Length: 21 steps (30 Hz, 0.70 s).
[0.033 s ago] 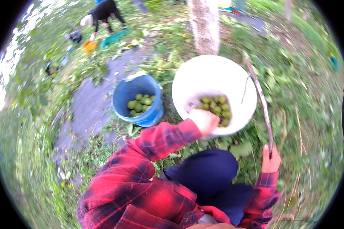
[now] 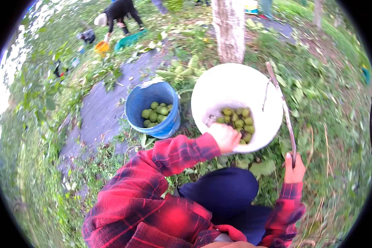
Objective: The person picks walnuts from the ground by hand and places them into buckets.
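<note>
My left hand [image 2: 224,137] reaches over the near edge of a big white bucket [image 2: 219,89], fingers curled closed. Whether it grips the rim or a small thing, I cannot make out. Deep in that bucket lie several round green fruits [image 2: 238,119], some with dark patches. A long forked stick [image 2: 284,103] rises from my right hand [image 2: 294,168], which is wrapped round its lower end. The stick's upper part passes in front of the bucket's right side. To the left stands a blue bucket [image 2: 169,129] with more round green fruits [image 2: 156,113] inside.
A pale tree trunk [image 2: 228,31] stands just behind the white bucket. Dark ground sheeting [image 2: 103,103] runs along the left among weeds. At the far left a person in black [image 2: 120,11] bends over by an orange bucket [image 2: 101,47] and a green sheet [image 2: 130,40].
The whole scene sits slightly lower and further right in the picture and looks sharper. Both hands keep their places at the white bucket and on the stick.
</note>
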{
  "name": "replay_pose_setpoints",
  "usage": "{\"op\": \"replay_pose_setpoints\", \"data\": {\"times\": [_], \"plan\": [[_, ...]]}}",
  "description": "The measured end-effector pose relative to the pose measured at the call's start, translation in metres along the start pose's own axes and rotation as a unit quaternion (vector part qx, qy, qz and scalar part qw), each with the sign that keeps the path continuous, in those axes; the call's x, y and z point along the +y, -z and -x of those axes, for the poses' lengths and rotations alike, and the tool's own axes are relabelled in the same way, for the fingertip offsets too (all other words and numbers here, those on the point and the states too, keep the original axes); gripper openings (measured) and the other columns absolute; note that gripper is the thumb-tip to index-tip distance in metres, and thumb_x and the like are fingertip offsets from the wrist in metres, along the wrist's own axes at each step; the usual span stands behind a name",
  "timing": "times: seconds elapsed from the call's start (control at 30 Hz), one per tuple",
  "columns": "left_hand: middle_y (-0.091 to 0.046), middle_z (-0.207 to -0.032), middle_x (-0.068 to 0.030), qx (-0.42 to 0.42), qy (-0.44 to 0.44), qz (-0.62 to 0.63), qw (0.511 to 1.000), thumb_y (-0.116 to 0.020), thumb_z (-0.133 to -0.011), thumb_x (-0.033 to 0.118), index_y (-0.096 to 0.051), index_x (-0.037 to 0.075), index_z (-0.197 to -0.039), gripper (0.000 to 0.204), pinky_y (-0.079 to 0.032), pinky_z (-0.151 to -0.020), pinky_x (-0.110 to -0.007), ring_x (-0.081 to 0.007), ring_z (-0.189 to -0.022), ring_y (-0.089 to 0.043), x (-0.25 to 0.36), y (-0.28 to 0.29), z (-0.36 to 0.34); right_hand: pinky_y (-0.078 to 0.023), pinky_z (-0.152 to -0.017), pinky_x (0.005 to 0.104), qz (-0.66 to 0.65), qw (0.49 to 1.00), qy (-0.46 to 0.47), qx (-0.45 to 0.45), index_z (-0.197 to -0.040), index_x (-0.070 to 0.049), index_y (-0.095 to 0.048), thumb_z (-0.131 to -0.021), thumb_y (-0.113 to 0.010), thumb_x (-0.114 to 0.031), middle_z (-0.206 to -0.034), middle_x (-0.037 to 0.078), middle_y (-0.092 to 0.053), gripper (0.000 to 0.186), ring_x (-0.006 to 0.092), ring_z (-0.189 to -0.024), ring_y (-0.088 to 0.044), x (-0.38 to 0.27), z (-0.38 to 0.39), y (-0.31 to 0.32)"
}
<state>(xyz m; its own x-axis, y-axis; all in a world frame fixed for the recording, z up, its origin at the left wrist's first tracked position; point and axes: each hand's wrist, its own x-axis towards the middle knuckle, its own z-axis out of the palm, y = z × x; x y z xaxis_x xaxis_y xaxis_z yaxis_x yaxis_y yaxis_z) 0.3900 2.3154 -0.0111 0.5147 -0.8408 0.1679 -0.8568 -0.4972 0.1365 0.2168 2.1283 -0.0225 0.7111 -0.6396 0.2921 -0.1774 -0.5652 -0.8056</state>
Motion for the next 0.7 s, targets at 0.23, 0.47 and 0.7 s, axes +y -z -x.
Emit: {"op": "replay_pose_setpoints", "data": {"times": [0.23,0.47,0.7], "plan": [[-0.043,-0.048,-0.0063,0.032,-0.050,0.048,0.997,-0.049,-0.071,0.020,-0.049,0.006,-0.053,0.023,-0.039,-0.043,-0.033,-0.0219,-0.044,-0.046,-0.027,0.006,0.001,-0.043,-0.067,0.0379,0.049,0.987,-0.079,-0.130,-0.110,-0.006,-0.035,-0.062,-0.059,-0.024,-0.084,0.020,-0.055,0.057,0.0340,-0.076,-0.055,-0.008,-0.109,-0.084],[-0.045,-0.050,-0.0070,-0.007,-0.015,0.091,0.996,-0.050,-0.070,0.019,-0.049,0.006,-0.051,0.022,-0.039,-0.046,-0.032,-0.0220,-0.047,-0.048,-0.029,0.010,-0.001,-0.043,-0.068,0.0378,0.076,0.960,-0.242,-0.114,-0.110,-0.010,-0.040,-0.062,-0.048,-0.014,-0.086,0.019,-0.055,0.049,0.0336,-0.076,-0.054,0.004,-0.103,-0.109],[-0.052,-0.065,-0.0106,-0.179,0.055,0.056,0.981,-0.047,-0.069,0.015,-0.055,0.005,-0.055,0.019,-0.042,-0.055,-0.033,-0.0242,-0.060,-0.050,-0.018,0.013,-0.017,-0.040,-0.074,0.0389,0.141,0.922,-0.338,-0.124,-0.111,-0.011,-0.040,-0.063,-0.049,-0.019,-0.093,0.018,-0.054,0.049,0.0338,-0.084,-0.052,-0.011,-0.118,-0.100]]}}
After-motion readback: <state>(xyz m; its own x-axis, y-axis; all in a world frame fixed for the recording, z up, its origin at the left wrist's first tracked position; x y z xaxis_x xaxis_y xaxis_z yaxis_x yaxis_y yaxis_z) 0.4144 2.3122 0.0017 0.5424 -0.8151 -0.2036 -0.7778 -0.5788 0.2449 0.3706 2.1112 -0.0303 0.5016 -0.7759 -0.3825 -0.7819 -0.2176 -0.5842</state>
